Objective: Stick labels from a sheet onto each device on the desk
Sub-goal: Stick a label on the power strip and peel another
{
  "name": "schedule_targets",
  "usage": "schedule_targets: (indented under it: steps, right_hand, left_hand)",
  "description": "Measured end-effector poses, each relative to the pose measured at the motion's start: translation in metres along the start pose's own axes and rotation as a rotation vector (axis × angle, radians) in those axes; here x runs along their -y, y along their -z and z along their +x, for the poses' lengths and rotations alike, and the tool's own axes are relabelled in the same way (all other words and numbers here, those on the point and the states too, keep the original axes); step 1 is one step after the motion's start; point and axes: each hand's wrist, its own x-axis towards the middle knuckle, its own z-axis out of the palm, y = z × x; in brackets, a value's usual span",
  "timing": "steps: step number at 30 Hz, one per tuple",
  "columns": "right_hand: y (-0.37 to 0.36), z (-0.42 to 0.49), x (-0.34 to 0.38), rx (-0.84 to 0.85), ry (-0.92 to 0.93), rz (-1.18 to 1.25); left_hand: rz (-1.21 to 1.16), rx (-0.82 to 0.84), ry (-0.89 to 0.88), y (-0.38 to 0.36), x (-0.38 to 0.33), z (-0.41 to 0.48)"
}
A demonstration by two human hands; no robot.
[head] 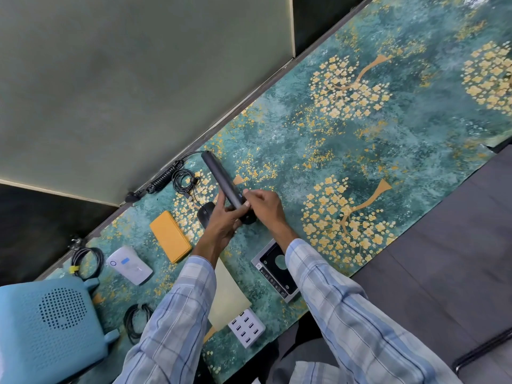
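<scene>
At the far left, a blue perforated box (47, 325) sits at the desk (388, 151) edge. Just above it lies a coiled black cable (86, 261); a second coil (137, 322) lies to its right. A white device (128, 265) follows, bearing a small blue mark on its top face. An orange slab (170, 236) lies beside it. Near the partition rests a spiral cord (162, 177).

The left hand (221, 220) is clamped around the lower end of a dark bar (221, 180), which is raised off the desk and tilted, upper end toward the partition. The right hand (264, 206) presses fingertips against the bar's lower section; a small blue spot shows there. A black mouse (205, 213) lies under the hands.

The pale label sheet (228, 297) lies between the sleeves. A white multi-port charger (246, 327) touches its lower corner. A metal bracket (273, 268) sits partly beneath the right sleeve.
</scene>
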Motion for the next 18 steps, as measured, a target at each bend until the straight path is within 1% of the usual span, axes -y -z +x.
schedule_targets:
  steps: [3,7,9,13,16,18]
  right_hand:
    - [0.007,0.000,0.012,0.065,-0.068,0.048]
    - [0.016,0.001,0.018,0.114,0.028,-0.011]
    - [0.014,0.002,0.016,0.055,0.107,-0.125]
    - [0.008,-0.003,0.010,-0.113,0.261,-0.371]
    - [0.005,-0.003,0.003,-0.181,0.293,-0.537]
    - [0.004,-0.003,-0.003,-0.218,0.301,-0.605]
  left_hand:
    - [0.221,-0.014,-0.050,-0.001,-0.004,0.004]
    - [0.439,-0.007,-0.061,-0.001,-0.005,0.002]
    - [0.521,-0.006,-0.099,-0.006,-0.003,-0.003]
    - [0.711,-0.098,-0.152,-0.017,0.008,-0.002]
    - [0.850,-0.108,-0.159,-0.016,0.013,-0.001]
    - [0.949,-0.095,-0.168,-0.019,0.010,-0.004]
